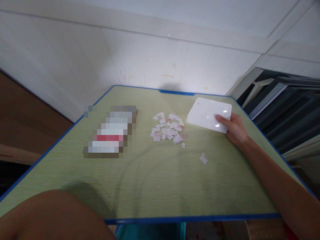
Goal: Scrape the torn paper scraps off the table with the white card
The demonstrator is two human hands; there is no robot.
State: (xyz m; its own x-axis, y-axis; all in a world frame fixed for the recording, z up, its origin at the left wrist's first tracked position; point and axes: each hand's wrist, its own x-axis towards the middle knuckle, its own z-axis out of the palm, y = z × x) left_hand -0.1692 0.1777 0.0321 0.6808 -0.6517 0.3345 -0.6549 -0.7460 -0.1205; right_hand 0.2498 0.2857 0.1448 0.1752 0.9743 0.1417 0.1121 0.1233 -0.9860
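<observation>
My right hand (pixel 236 130) grips a flat, glossy white plastic sheet (pixel 208 113) by its right edge, with the thumb on top and the other fingers underneath. The sheet has rounded corners and a small dark spot near its upper left corner. Just left of it, a loose pile of torn paper scraps (pixel 172 125), mostly white with some pinkish bits, lies on the table. One separate paper scrap (pixel 203 159) rests nearer to me, below the sheet. No part of my left hand shows.
The pale green table (pixel 160 186) has a blue rim. A blurred-out rectangular object (pixel 112 128) lies on its left side. A white wall (pixel 155 60) stands behind. Dark flat panels (pixel 282 93) lean at the right. Bare skin (pixel 55 213) fills the lower left corner; a teal bin (pixel 151 231) shows below.
</observation>
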